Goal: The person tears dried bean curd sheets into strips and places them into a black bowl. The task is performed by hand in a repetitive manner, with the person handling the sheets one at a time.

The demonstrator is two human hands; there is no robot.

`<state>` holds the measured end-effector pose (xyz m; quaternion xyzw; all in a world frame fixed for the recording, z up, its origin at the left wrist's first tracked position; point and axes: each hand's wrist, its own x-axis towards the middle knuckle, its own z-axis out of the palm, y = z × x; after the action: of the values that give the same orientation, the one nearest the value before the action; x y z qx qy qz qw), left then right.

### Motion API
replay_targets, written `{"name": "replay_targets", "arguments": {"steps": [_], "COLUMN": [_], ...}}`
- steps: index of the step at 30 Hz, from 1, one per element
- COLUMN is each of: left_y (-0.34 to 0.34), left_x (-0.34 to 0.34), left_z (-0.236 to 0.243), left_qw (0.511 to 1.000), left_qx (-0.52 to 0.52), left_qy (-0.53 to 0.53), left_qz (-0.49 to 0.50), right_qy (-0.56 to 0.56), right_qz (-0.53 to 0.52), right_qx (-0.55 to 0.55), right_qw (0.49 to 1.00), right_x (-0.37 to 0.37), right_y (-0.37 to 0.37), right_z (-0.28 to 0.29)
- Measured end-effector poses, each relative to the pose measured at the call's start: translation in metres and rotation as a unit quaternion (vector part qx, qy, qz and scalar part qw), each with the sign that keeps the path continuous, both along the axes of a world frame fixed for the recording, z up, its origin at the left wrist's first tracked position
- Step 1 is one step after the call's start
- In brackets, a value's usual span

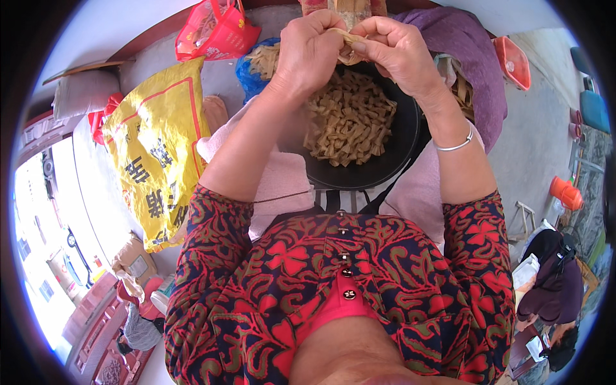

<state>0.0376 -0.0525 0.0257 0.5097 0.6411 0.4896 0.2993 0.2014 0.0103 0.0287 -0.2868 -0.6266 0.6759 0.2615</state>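
Note:
My left hand [309, 56] and my right hand [405, 59] come together at the top of the view, fingers pinched on a pale tan strip [350, 41] that loops between them. The strip looks flat and bendable; its exact kind is unclear. Below my hands, a wide black pan [350, 181] holds a heap of tan knotted strips [351, 122]. A silver bangle [457, 142] circles my right wrist. Part of the heap's upper edge is hidden behind my hands.
Loose tan strips [263, 61] lie in a blue plastic bag [249, 80] left of the pan. Further left are a yellow printed sack [157, 154] and a red carrier bag [224, 38]. Purple cloth [489, 83] is bunched at right, beside a red basin [513, 63]. Pink cloth [282, 183] covers my lap.

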Motion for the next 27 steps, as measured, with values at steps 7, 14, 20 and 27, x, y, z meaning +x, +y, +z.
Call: {"name": "replay_targets", "arguments": {"steps": [7, 14, 20, 27], "left_y": [-0.002, -0.009, -0.004, -0.019], "left_x": [-0.022, -0.005, -0.014, -0.025], "left_z": [0.047, 0.017, 0.021, 0.027], "left_qw": [0.980, 0.985, 0.955, 0.837], "left_qx": [-0.139, 0.071, -0.083, -0.080], "left_qy": [0.040, 0.080, -0.166, -0.462], "left_qz": [-0.136, -0.135, -0.231, -0.281], "right_qy": [0.206, 0.167, 0.187, 0.091], "right_qz": [0.173, 0.049, 0.096, 0.076], "right_qx": [-0.296, -0.224, -0.219, -0.022], "right_qw": [0.916, 0.959, 0.953, 0.993], "right_x": [0.017, 0.013, 0.014, 0.052], "right_y": [0.017, 0.011, 0.009, 0.029], "right_z": [-0.012, -0.013, -0.011, -0.010]}}
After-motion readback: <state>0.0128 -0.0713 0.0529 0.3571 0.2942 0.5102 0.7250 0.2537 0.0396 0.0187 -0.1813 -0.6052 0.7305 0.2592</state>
